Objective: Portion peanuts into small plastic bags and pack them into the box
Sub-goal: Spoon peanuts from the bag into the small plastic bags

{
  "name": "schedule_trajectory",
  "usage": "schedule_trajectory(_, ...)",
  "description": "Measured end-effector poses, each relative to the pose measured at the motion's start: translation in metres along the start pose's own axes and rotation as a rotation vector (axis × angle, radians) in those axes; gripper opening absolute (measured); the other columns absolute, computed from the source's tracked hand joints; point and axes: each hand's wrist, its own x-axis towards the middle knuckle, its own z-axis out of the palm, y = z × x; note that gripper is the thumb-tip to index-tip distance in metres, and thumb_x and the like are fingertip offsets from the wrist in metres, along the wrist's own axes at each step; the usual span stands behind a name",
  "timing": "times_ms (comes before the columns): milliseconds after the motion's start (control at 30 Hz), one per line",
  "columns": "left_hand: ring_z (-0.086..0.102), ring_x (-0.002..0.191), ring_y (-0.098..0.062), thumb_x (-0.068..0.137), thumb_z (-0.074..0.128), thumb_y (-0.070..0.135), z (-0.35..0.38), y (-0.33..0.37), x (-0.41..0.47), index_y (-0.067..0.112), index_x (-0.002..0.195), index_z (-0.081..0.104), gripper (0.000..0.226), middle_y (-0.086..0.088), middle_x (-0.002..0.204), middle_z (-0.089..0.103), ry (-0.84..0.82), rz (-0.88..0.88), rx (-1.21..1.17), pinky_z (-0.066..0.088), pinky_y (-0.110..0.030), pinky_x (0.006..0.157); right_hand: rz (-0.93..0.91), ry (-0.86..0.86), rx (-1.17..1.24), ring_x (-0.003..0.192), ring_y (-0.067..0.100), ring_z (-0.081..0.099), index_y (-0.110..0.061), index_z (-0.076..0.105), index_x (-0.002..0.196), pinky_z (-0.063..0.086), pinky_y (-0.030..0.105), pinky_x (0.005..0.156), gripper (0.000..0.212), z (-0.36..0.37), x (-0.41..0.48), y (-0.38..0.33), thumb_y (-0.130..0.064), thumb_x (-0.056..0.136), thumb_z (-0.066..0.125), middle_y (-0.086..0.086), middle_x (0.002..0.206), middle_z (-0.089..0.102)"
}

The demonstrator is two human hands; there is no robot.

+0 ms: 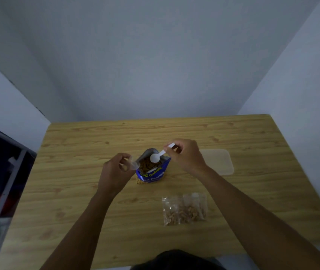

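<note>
A patch of dark clothing (174, 259) fills the lower edge, and two bare forearms reach from it over the wooden table (67, 191). Nearer than either set of fingers, and below the right hand's, a cluster of filled bags (184, 209) lies flat on the wood; they are small and clear, they overlap, and nuts show through; their count I cannot tell.

Farther out, the left hand (114, 172) has its fingers (125, 158) curled in, pinching a small bag (133, 165) of clear plastic against the thumb; the bag pokes out to the right of those fingers, just beside the peanut packet (151, 172). That blue packet stands upright between the two hands, its mouth open, with peanuts (145, 164) showing inside.

The right hand (186, 154) pinches the handle of a white plastic spoon (160, 154) between thumb and curled fingertips (171, 151); the handle slants down to the left from them, and the bowl sits over the packet's open mouth; whether it touches the nuts I cannot tell.

To the right of the right hand's fingers, past the wrist and apart from them, a pale see-through container (221, 162) lies flat on the table; whether it is the box or its lid I cannot tell. Far left of the left fingers, off the table's edge, stands a shelf (9, 172) with dark things; beyond everything rise plain grey-blue walls (155, 65).
</note>
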Motion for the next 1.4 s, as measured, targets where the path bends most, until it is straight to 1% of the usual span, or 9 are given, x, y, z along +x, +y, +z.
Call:
schedule_trajectory(133, 0.054, 0.060, 0.001, 0.068, 0.080, 0.012, 0.002, -0.006, 0.000, 0.020, 0.111, 0.072, 0.044, 0.004, 0.089, 0.072, -0.046, 0.010, 0.093, 0.044, -0.022, 0.065, -0.030, -0.038, -0.086, 0.057, -0.008, 0.058, -0.021, 0.083, 0.099, 0.042, 0.006, 0.056, 0.012, 0.022, -0.008, 0.005, -0.024, 0.090, 0.075, -0.008, 0.082, 0.078)
schedule_trajectory(200, 0.055, 0.060, 0.000, 0.069, 0.079, 0.013, 0.002, -0.007, -0.002, 0.018, 0.116, 0.072, 0.047, 0.001, 0.092, 0.074, -0.054, 0.019, 0.112, 0.044, -0.021, 0.067, -0.018, -0.042, -0.075, 0.060, -0.004, 0.063, -0.020, 0.082, 0.102, 0.050, 0.014, 0.058, 0.015, 0.032, -0.010, 0.009, -0.024, 0.089, 0.076, -0.001, 0.086, 0.080)
schedule_trajectory(267, 0.057, 0.059, -0.008, 0.070, 0.079, 0.013, 0.001, -0.007, -0.003, 0.018, 0.117, 0.072, 0.048, -0.001, 0.084, 0.073, -0.058, 0.026, 0.118, 0.045, -0.022, 0.066, 0.022, -0.052, -0.072, 0.067, 0.007, 0.070, -0.021, 0.082, 0.102, 0.056, 0.024, 0.061, 0.015, 0.040, -0.012, 0.014, -0.025, 0.089, 0.077, 0.002, 0.087, 0.080)
schedule_trajectory(433, 0.050, 0.049, 0.003, 0.070, 0.080, 0.009, -0.002, -0.005, -0.004, 0.015, 0.115, 0.074, 0.046, 0.003, 0.056, 0.053, -0.071, 0.060, 0.091, 0.034, -0.007, 0.054, 0.157, 0.011, 0.024, 0.070, 0.002, 0.071, -0.020, 0.083, 0.097, 0.056, 0.020, 0.061, 0.011, 0.043, -0.010, 0.017, -0.023, 0.088, 0.078, -0.003, 0.089, 0.080)
schedule_trajectory(533, 0.051, 0.052, 0.004, 0.070, 0.080, 0.010, -0.002, -0.006, -0.004, 0.016, 0.117, 0.072, 0.049, 0.004, 0.055, 0.053, -0.090, 0.064, 0.077, 0.034, -0.004, 0.054, 0.182, 0.005, 0.039, 0.057, -0.005, 0.066, -0.018, 0.083, 0.096, 0.055, 0.019, 0.058, 0.010, 0.043, -0.008, 0.015, -0.022, 0.088, 0.077, -0.004, 0.085, 0.079)
schedule_trajectory(667, 0.052, 0.053, 0.003, 0.069, 0.080, 0.012, -0.002, -0.011, -0.003, 0.018, 0.120, 0.071, 0.052, 0.002, 0.057, 0.058, -0.103, 0.058, 0.072, 0.034, -0.003, 0.055, 0.257, -0.045, 0.048, 0.043, 0.008, 0.066, -0.020, 0.082, 0.090, 0.055, 0.022, 0.053, 0.006, 0.050, -0.010, 0.011, -0.022, 0.089, 0.076, 0.004, 0.069, 0.077)
schedule_trajectory(867, 0.053, 0.055, 0.003, 0.070, 0.080, 0.012, -0.003, -0.008, -0.004, 0.017, 0.121, 0.070, 0.052, 0.002, 0.057, 0.057, -0.113, 0.058, 0.066, 0.034, -0.003, 0.055, 0.303, -0.010, 0.077, 0.044, 0.017, 0.068, -0.024, 0.080, 0.080, 0.051, 0.021, 0.048, 0.010, 0.048, -0.005, 0.008, -0.025, 0.089, 0.076, 0.007, 0.063, 0.075)
schedule_trajectory(1267, 0.055, 0.059, 0.007, 0.069, 0.081, 0.013, -0.003, -0.008, -0.004, 0.019, 0.121, 0.071, 0.053, 0.002, 0.063, 0.062, -0.107, 0.058, 0.080, 0.034, -0.002, 0.057, 0.463, -0.047, 0.165, 0.046, 0.017, 0.067, -0.016, 0.080, 0.081, 0.058, 0.030, 0.055, 0.012, 0.049, -0.007, 0.008, -0.025, 0.087, 0.077, 0.008, 0.064, 0.075)
schedule_trajectory(1400, 0.056, 0.060, 0.009, 0.070, 0.080, 0.013, -0.003, -0.008, -0.005, 0.018, 0.120, 0.071, 0.051, 0.001, 0.066, 0.064, -0.115, 0.068, 0.079, 0.036, -0.005, 0.057, 0.526, -0.030, 0.226, 0.044, 0.015, 0.064, -0.015, 0.079, 0.078, 0.051, 0.026, 0.053, 0.015, 0.049, -0.005, 0.004, -0.026, 0.087, 0.077, 0.006, 0.056, 0.071)
